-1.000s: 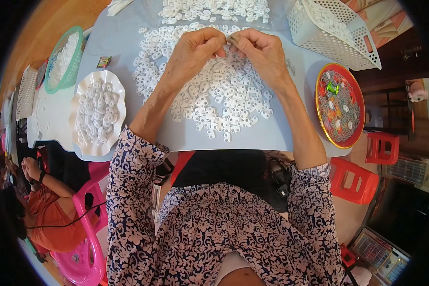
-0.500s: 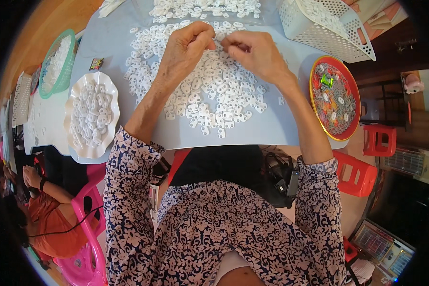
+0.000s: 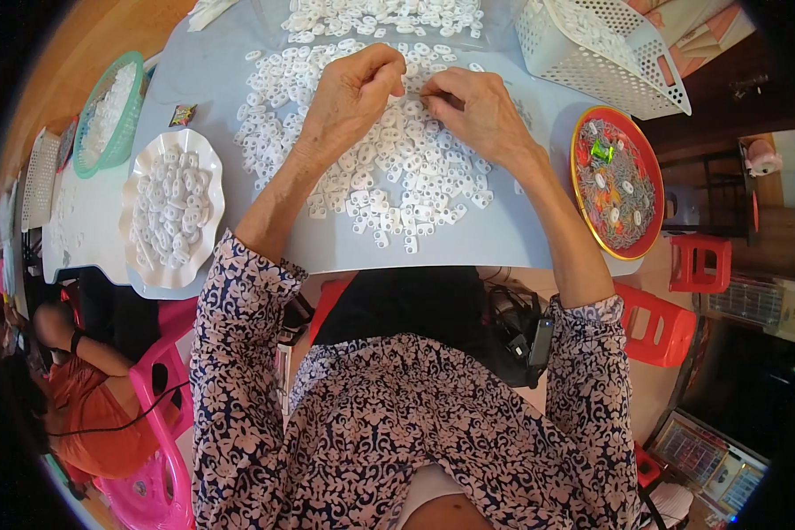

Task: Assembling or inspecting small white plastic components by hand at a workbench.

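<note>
Over a wide spread of small white two-holed plastic pieces, both hands work close together with their fingertips almost meeting. My left hand is closed, thumb pressed against the curled fingers. My right hand pinches thumb to forefinger. A thin dark sliver seems to show at the right fingertips, but it is too small to name. Whatever the left fingers hold is hidden. To the right, a red gold-rimmed tray holds many thin grey metal bits, a few white pieces and a green wrapped item.
A scalloped white dish of white pieces stands at left, near a small wrapped packet. A green basket lies beyond it. A white perforated basket stands back right. Another person sits at left by a pink chair.
My right hand has moved slightly down and its fingertips sit a little farther from the left ones. My left hand stays nearly in place. The other person's hand has moved.
</note>
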A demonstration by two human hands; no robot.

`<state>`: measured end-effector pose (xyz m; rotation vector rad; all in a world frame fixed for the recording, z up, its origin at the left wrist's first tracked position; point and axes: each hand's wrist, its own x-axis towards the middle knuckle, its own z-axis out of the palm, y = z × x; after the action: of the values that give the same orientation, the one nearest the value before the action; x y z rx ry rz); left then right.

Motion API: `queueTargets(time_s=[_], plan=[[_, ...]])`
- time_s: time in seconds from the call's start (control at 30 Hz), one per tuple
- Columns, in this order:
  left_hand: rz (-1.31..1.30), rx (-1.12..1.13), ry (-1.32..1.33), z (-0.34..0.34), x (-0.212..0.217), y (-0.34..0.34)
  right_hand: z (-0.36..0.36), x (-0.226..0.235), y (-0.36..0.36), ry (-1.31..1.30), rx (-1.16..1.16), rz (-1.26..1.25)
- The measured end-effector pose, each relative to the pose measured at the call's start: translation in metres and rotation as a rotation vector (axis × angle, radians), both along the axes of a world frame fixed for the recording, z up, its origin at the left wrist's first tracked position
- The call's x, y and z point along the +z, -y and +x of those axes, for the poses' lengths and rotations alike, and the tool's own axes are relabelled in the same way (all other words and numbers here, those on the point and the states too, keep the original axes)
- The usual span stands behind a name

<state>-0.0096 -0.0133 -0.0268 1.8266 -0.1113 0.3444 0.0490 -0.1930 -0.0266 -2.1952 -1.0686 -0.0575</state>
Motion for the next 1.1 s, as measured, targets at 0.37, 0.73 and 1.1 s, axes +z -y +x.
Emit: queueTargets(time_s=[0.37,0.73,1.1], plan=[[0.04,-0.002,-0.013,-0.001,0.001,0.001,-0.001,-0.007,-0.003,0.118,0.06,-0.033],[-0.104,-0.125,-0.132,0.002,-0.005,-0.005,-0.005,0.007,0.0,-0.399,-0.004,0.27],[-0.185,-0.102,-0.05,0.006,-0.004,-0.006,0.019,0.001,0.018,-0.252,-0.231,0.283]])
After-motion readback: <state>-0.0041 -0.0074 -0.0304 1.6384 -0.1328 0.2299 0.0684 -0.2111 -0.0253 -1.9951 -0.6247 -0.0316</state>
